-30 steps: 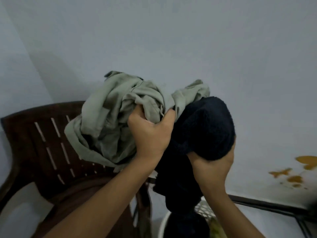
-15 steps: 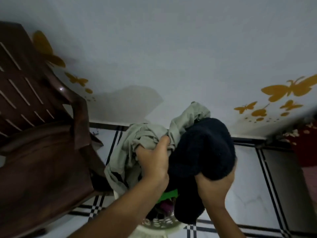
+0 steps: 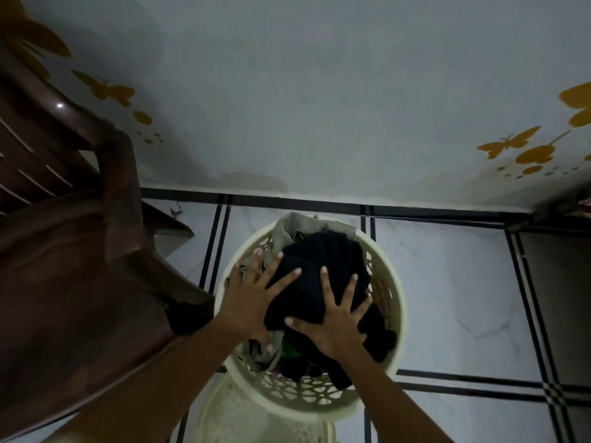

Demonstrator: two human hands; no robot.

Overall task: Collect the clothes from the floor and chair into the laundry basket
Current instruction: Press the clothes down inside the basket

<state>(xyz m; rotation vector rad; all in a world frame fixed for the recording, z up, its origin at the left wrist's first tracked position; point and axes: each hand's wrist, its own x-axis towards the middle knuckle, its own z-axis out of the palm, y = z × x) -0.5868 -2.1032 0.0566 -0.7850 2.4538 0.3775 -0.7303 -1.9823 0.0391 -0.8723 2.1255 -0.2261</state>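
A cream round laundry basket with a cut-out wall stands on the tiled floor below me. It is heaped with a dark navy garment, and a grey-green garment shows at its far side. My left hand lies flat with spread fingers on the pile's left side. My right hand presses flat on the dark garment, fingers apart. A brown plastic chair stands to the left, its seat bare in the part I see.
The basket's cream lid lies on the floor at its near side. A pale wall with yellow butterfly stickers rises just beyond. White floor tiles with black lines spread to the right.
Both hands lowered the grey-green and dark garments into the basket and let go. The hands now rest open on top of the pile. My view tipped down.
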